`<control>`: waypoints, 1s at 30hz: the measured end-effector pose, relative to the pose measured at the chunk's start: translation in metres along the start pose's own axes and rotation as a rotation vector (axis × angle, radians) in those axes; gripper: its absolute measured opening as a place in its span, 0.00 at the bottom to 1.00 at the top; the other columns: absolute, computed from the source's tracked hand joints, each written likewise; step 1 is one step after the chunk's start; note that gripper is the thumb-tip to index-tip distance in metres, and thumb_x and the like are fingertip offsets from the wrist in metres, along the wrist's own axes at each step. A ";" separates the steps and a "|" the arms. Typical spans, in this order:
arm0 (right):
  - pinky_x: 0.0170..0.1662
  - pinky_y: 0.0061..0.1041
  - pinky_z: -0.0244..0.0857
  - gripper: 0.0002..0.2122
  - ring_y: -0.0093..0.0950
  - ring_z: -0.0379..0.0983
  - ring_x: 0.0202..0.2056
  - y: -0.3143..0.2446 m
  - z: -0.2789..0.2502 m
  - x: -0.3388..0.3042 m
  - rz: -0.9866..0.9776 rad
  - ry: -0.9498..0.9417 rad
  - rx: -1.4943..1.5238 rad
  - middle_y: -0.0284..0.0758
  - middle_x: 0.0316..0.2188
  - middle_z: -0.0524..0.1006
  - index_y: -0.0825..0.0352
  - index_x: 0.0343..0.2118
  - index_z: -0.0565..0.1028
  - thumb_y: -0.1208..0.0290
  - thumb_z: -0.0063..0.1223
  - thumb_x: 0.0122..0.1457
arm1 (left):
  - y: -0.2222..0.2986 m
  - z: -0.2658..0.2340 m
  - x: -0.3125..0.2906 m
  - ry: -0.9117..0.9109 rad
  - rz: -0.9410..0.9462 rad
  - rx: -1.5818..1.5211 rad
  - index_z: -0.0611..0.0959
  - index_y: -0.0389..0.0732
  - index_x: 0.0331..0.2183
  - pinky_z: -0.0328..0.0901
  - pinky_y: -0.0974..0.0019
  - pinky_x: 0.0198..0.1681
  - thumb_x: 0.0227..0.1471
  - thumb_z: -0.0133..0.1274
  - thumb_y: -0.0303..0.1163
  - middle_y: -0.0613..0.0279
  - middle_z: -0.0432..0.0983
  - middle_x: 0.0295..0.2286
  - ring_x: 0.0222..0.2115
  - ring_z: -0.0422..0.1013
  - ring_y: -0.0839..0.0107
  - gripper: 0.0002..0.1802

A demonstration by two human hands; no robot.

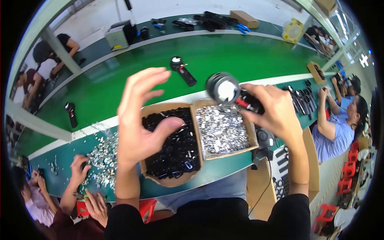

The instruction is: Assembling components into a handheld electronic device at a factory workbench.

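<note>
My right hand (276,106) is closed round the dark handle of a black handheld device with a round head (225,89). Its head has a bright silvery-white middle, and something red shows beside the handle. This device is tilted above a cardboard box of small shiny metal pieces (222,130). My left hand (140,116) is raised with fingers and thumb spread, holding nothing. Beneath it stands a cardboard box of small black parts (172,148), partly hidden by the hand.
Similar devices lie on the green conveyor belt (132,72), one ahead (183,71) and one at left (71,115). Loose shiny pieces (104,160) cover the table beside a co-worker's hands (80,170). At right are a black tool with a cable (264,142) and a box of dark parts (281,172).
</note>
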State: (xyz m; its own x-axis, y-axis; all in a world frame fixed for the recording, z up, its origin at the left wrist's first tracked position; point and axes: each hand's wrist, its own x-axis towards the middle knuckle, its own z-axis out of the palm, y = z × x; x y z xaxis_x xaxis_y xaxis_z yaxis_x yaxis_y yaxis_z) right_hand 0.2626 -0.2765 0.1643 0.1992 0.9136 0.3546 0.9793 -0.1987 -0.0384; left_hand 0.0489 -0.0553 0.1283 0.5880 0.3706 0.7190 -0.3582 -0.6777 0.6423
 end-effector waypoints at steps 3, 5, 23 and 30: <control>0.30 0.33 0.70 0.23 0.34 0.76 0.31 -0.051 0.002 0.020 -0.207 0.063 0.067 0.34 0.30 0.78 0.60 0.46 0.76 0.65 0.69 0.46 | -0.001 0.003 0.001 -0.056 0.001 -0.258 0.77 0.36 0.54 0.69 0.59 0.51 0.45 0.69 0.45 0.49 0.72 0.52 0.50 0.73 0.57 0.38; 0.29 0.32 0.69 0.20 0.32 0.75 0.31 -0.073 0.006 0.026 -0.304 0.066 0.041 0.31 0.31 0.78 0.60 0.44 0.78 0.64 0.70 0.47 | 0.000 -0.003 0.001 -0.157 0.074 -0.195 0.78 0.35 0.51 0.67 0.61 0.51 0.49 0.65 0.40 0.48 0.76 0.48 0.48 0.73 0.57 0.31; 0.24 0.25 0.66 0.10 0.27 0.75 0.36 -0.095 0.014 0.049 -0.468 0.039 0.001 0.30 0.46 0.77 0.65 0.37 0.81 0.73 0.62 0.50 | 0.008 -0.013 -0.006 0.076 -0.033 0.039 0.85 0.32 0.30 0.67 0.71 0.35 0.54 0.59 0.31 0.56 0.81 0.28 0.29 0.76 0.69 0.10; 0.24 0.25 0.63 0.08 0.24 0.75 0.38 -0.097 0.020 0.058 -0.516 0.041 -0.152 0.31 0.45 0.77 0.66 0.33 0.78 0.73 0.61 0.48 | 0.004 -0.013 -0.005 0.086 -0.051 0.053 0.85 0.32 0.29 0.66 0.72 0.32 0.55 0.58 0.30 0.57 0.81 0.26 0.27 0.74 0.71 0.10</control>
State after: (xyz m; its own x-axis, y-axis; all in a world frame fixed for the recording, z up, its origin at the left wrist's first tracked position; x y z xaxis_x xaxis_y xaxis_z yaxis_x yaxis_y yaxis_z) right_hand 0.1801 -0.1973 0.1697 -0.3112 0.8920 0.3277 0.9328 0.2209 0.2847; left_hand 0.0353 -0.0519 0.1307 0.5392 0.4574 0.7072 -0.2893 -0.6880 0.6655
